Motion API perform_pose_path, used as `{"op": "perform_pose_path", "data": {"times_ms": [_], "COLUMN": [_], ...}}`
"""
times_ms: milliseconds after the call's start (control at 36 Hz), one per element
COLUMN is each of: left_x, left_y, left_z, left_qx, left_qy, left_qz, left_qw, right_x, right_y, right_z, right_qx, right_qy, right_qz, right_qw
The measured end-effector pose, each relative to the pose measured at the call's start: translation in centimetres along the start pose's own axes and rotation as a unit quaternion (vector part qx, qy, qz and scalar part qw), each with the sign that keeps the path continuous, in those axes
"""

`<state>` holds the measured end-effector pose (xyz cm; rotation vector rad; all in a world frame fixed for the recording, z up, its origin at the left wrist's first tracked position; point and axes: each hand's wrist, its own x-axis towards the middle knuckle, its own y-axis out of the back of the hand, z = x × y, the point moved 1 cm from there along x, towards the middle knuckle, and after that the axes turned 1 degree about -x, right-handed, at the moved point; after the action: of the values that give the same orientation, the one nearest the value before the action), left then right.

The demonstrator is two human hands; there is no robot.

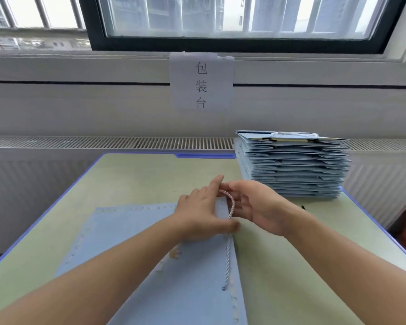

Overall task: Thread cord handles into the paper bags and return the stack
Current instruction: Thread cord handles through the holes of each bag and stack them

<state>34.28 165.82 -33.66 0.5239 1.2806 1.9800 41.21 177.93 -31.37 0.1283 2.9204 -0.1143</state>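
On the worktop (56, 219) a flat blue paper bag (131, 242) lies; the left hand (204, 212) and right hand (256, 207) each pinch its twisted cord handle (229, 242) at the bag's top edge, grips closed on it. The stack of bags (291, 165) sits far right.

A flat paper bag (150, 242) in pale blue lies on the table, its surface matt and smooth, with a faint lighter print along the edges. A twisted cord (228, 254) rests on it, whitish, with a slight silky sheen and a ropelike spiral texture. The table (131, 174) top is pale green and matt, edged in smooth blue plastic. A stack of bags (291, 167) of the same matt blue paper sits at the far right. On the wall hangs a thin white paper sign (201, 82), slightly creased. The window frame (92, 31) looks dark, smooth and matt; the vent grille (103, 143) is ribbed and light grey.
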Motion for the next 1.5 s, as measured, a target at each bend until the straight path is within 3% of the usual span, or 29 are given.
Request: {"op": "perform_pose_path", "data": {"times_ms": [83, 167, 250, 389, 556, 583, 694, 944, 1278, 1500], "left_x": [-0.5, -0.6, -0.3, -0.5, -0.1, 0.0, 0.2, 0.4, 0.2, 0.3], "left_y": [-0.3, -0.6, -0.8, -0.2, 0.0, 0.1, 0.5, 1.1, 1.4, 1.4], "left_z": [0.0, -1.0, -2.1, -2.1, -2.2, -2.4, -2.9, -3.7, -3.4, -3.6], "left_qx": [-0.083, -0.178, -0.245, -0.322, -0.411, -0.414, -0.434, -0.530, -0.559, -0.566], "left_qy": [0.011, 0.015, 0.004, -0.003, -0.007, -0.007, -0.007, 0.008, 0.005, 0.001], "left_qz": [0.007, 0.009, 0.000, -0.020, -0.003, 0.000, -0.001, -0.052, -0.071, -0.076], "left_qw": [0.996, 0.984, 0.969, 0.946, 0.911, 0.910, 0.901, 0.847, 0.826, 0.821], "right_x": [-0.4, -1.2, -2.1, -2.9, -3.0, -3.0, -2.4, -0.7, 1.8, 1.8], "right_y": [2.5, 5.8, 7.8, 8.2, 6.9, 6.6, 4.0, 1.9, -0.8, -1.0], "right_z": [-0.8, -2.1, -2.6, -1.7, -0.7, -0.5, 0.2, 2.1, 2.8, 3.1], "right_qx": [-0.145, -0.324, -0.471, -0.560, -0.699, -0.692, -0.524, -0.553, -0.391, -0.353], "right_qy": [0.041, 0.119, 0.091, -0.008, 0.019, 0.050, 0.144, 0.109, 0.128, 0.178], "right_qz": [0.068, 0.138, 0.096, -0.025, -0.010, 0.003, 0.025, 0.092, 0.035, 0.019], "right_qw": [0.986, 0.928, 0.872, 0.828, 0.715, 0.720, 0.839, 0.821, 0.911, 0.918]}}
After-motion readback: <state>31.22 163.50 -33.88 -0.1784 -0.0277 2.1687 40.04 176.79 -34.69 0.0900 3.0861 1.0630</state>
